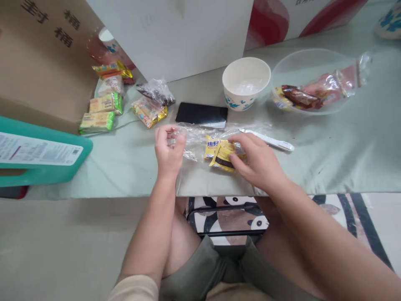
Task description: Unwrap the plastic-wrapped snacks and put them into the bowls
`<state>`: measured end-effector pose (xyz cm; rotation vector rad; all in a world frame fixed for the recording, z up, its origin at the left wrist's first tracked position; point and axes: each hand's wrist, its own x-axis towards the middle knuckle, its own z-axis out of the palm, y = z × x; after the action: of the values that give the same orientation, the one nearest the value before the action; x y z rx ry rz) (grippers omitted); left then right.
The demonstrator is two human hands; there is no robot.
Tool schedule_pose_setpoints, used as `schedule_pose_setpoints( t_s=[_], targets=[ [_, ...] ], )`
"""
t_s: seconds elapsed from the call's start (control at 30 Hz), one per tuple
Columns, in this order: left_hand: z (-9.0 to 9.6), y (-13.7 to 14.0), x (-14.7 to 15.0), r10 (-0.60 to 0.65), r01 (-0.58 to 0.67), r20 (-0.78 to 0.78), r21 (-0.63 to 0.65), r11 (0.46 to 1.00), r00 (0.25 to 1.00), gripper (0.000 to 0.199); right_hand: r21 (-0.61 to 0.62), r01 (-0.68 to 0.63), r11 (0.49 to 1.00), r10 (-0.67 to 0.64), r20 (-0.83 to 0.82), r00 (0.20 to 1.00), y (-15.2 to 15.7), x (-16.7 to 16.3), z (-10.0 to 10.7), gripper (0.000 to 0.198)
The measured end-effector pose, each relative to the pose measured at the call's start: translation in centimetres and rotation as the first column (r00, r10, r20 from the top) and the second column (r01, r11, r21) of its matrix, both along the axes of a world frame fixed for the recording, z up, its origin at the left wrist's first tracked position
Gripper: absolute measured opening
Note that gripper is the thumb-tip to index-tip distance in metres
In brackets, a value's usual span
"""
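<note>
A clear plastic bag (pixel 192 146) lies flat on the table in front of me. My left hand (pixel 169 148) is at its left end, fingers curled and thumb closed on the film. Two yellow snack packets, one with blue lettering (pixel 211 147) and one with a dark brown band (pixel 224 158), overlap on or in the bag; which, I cannot tell. My right hand (pixel 257 159) has its thumb and fingers on the right side of these packets, partly covering them. Behind my right fingers lies a white slim tool (pixel 272 140), perhaps a cutter.
Behind the bag are a black phone (pixel 202 114), a white paper bowl (pixel 246 83) and a clear plastic bowl (pixel 313 109) of wrapped snacks. Other snack packets (pixel 97 121) lie at left by a cardboard box (pixel 40 83). A green container (pixel 79 146) stands front left.
</note>
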<state>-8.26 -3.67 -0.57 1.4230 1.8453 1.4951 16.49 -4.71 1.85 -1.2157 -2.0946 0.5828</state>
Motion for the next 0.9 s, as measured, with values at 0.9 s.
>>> schedule_pose_setpoints(
  t_s=[0.9],
  targets=[
    [-1.1, -0.5, -0.6, -0.213, 0.231, -0.402, -0.003, 0.973, 0.890, 0.050, -0.022, 0.106, 0.994, -0.109, -0.163, 0.981, -0.1, 0.7, 1.6, 0.008]
  ],
)
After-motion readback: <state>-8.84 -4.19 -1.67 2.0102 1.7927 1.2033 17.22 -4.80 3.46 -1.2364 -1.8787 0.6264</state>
